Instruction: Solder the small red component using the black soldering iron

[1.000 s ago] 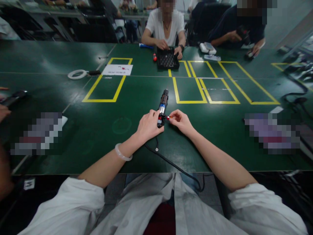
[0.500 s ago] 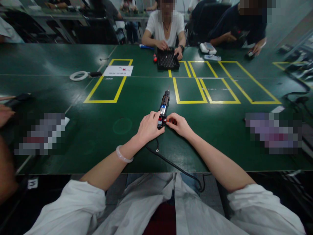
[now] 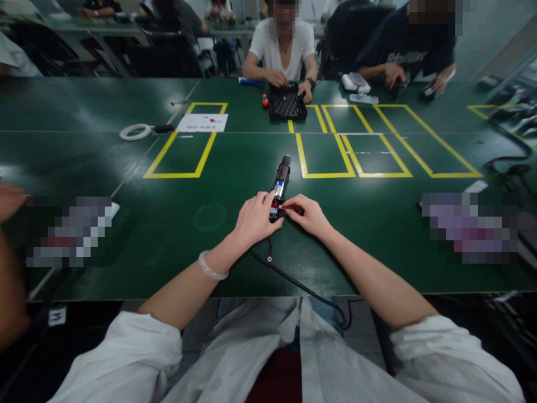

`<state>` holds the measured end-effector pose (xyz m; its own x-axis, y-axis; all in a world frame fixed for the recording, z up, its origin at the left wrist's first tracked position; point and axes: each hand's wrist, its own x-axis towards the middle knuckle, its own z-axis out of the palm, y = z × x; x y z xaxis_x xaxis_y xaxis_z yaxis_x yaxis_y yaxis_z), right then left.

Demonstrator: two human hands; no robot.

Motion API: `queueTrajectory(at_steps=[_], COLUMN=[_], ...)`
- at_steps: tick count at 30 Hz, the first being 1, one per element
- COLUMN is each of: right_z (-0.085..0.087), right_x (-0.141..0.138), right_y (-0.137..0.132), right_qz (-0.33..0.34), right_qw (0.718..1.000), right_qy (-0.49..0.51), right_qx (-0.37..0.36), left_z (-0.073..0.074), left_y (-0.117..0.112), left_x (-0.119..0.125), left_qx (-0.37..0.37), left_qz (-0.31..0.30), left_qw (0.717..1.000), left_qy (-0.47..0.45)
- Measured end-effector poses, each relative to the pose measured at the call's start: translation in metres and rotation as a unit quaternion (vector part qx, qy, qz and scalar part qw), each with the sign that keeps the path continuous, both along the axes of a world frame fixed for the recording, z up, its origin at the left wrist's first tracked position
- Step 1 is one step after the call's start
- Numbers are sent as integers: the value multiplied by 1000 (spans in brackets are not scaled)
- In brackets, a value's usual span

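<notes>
On the green table lies a slim power tool (image 3: 279, 189) with black ends, a silver and blue middle and bared inner parts; it looks like an electric screwdriver with its casing opened. My left hand (image 3: 258, 217) is closed round its near end, thumb and fingers either side. My right hand (image 3: 310, 217) pinches a small red-handled tool (image 3: 297, 209), mostly covered by the fingers, whose thin tip points left at the bared part. A black cable (image 3: 302, 284) runs from under my left hand over the table edge. Beside it lies a short lead with a ring terminal (image 3: 269, 258).
Yellow tape outlines (image 3: 327, 175) mark the table. Ahead are a paper sheet (image 3: 203, 122), a white cable coil (image 3: 135, 132) and a black tray (image 3: 287, 115) at a co-worker's hands. Blurred-out objects lie left and right. Another co-worker sits back right; a person's arm shows at left.
My hands and the power tool stay almost in place; the right fingers shift slightly on the small tool. The back-right co-worker's hand has lowered, and the left person's hand has moved.
</notes>
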<state>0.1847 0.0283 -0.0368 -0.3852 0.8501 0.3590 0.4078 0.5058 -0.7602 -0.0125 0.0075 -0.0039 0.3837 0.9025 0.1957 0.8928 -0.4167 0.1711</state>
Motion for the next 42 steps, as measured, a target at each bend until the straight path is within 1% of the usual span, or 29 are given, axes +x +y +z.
queueTrajectory(at_steps=[9, 16, 20, 24, 27, 30, 33, 38, 42], right_z=[1, -1, -2, -3, -3, -2, 0, 0, 0], right_x=[-1, 0, 1, 2, 2, 2, 2, 1, 1], right_y=[-2, -2, -1, -1, -1, -1, -1, -1, 0], right_qz=[-9, 13, 22, 14, 8, 6, 5, 17, 18], right_qw=[999, 998, 997, 996, 996, 997, 997, 998, 998], right_qy=[29, 51, 62, 70, 60, 52, 45, 29, 20], right_qx=[-24, -35, -40, -57, -62, -61, -61, -56, -51], left_z=[-1, 0, 1, 4, 5, 5, 3, 3, 4], left_y=[5, 6, 8, 14, 22, 32, 44, 64, 77], left_x=[7, 8, 3, -13, -33, -64, -102, -174, -225], left_qx=[1, 0, 3, 8, 4, -6, -16, -35, -40], left_qz=[46, 65, 57, 59, 85, 123, 173, 267, 322], left_qw=[999, 997, 998, 997, 994, 990, 982, 962, 943], left_qy=[10, 29, 40, 57, 66, 73, 72, 52, 75])
